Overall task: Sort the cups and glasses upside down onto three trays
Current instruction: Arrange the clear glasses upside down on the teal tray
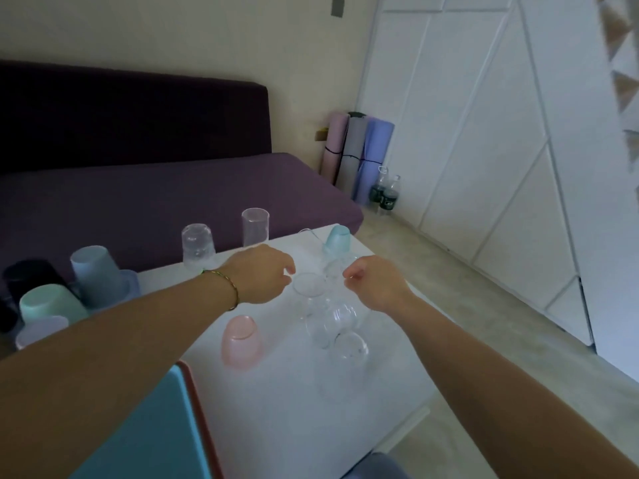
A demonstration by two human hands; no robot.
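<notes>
Glassware and plastic cups on a white rectangular worktop (276, 416), viewed over the person's two bare forearms. The left grip (262, 274), with a thin beaded bracelet (224, 285) at its wrist, and the right grip (377, 285) reach in from either side of a clear drinking glass (309, 285) near the middle of the worktop. Fingers of both are curled: the left fingertips lie just beside this glass, and the right thumb and forefinger are drawn together near further transparent glassware behind it. Whether either grip actually holds a glass cannot be told, the material being transparent and the picture blurred. Nearer the viewer, a cluster of clear round-bodied glasses (335, 326) stands close-packed; their number is unclear. Left of the cluster, a translucent pink cup (241, 340) stands upside down on the bare worktop. Along the far edge stand an inverted pale turquoise cup (337, 240), a tall pink-tinted clear tumbler (255, 226) and an inverted clear textured glass (197, 247). At far left, the edge of a pale blue tray (130, 281) shows beside a group of inverted cups: grey-blue cup (95, 274), mint-green cup (48, 302), black cup (31, 278), lavender cup (41, 330). A teal tray with an orange rim (155, 444) lies at near left, partly under the left forearm. Behind are a dark purple sofa (138, 188), rolled exercise mats (356, 150), two bottles (383, 191) and a white panelled wardrobe (484, 133).
</notes>
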